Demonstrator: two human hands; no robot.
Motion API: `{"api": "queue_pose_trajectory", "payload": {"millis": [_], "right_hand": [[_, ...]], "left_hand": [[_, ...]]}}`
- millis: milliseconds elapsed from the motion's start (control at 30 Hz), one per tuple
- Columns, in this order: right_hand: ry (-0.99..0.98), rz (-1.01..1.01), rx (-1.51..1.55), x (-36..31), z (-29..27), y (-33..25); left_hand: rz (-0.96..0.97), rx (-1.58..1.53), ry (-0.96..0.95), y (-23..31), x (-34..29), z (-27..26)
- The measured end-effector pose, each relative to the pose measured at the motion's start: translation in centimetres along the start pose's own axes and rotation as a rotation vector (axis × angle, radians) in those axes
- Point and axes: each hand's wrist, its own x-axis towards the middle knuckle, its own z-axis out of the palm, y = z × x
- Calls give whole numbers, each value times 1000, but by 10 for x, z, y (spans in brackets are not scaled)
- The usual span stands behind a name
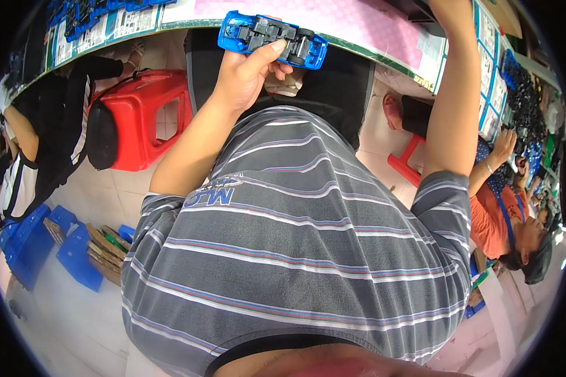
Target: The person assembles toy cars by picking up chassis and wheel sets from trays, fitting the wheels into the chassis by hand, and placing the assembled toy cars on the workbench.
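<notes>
The blue toy car (pixel 267 34) is underside up at 12 o'clock, long axis about 9:30 to 3:30, nose end unclear. The left hand (pixel 250 75) pinches it, thumb uppermost. The step looks like steadying it, calling next for a firm pinch. The right hand, off-frame near 1 o'clock, I cannot tell.

Shirt (pixel 308 251): charcoal grey, looks roomy from here
Stripes (pixel 295 262): white, with thin blue and red lines
Chest lettering (pixel 211 197): blue-outlined, left side
Sleeves (pixel 443 204): short, striped to match
Neckband (pixel 283 342): black, curved
</notes>
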Motion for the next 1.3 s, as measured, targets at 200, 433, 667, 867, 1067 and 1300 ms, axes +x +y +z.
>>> {"api": "queue_pose_trajectory", "payload": {"millis": [200, 433, 667, 867, 1067, 1300], "right_hand": [[-491, 136, 71, 26, 11, -20], [-448, 229, 68, 26, 15, -14], [-403, 225, 60, 32, 20, -16], [-388, 43, 549, 26, 25, 11], [46, 334, 468, 3, 0, -19], [41, 535, 839, -8, -16, -47]], "left_hand": [[0, -24, 6, -2, 0, -4], [-15, -19, 13, -7, 2, -9], [-22, 58, 0, -10, 3, -5], [-36, -26, 33, -9, -5, -6], [-34, -15, 58, -7, -8, -13], [-44, 32, 40, -12, -8, -12]]}}
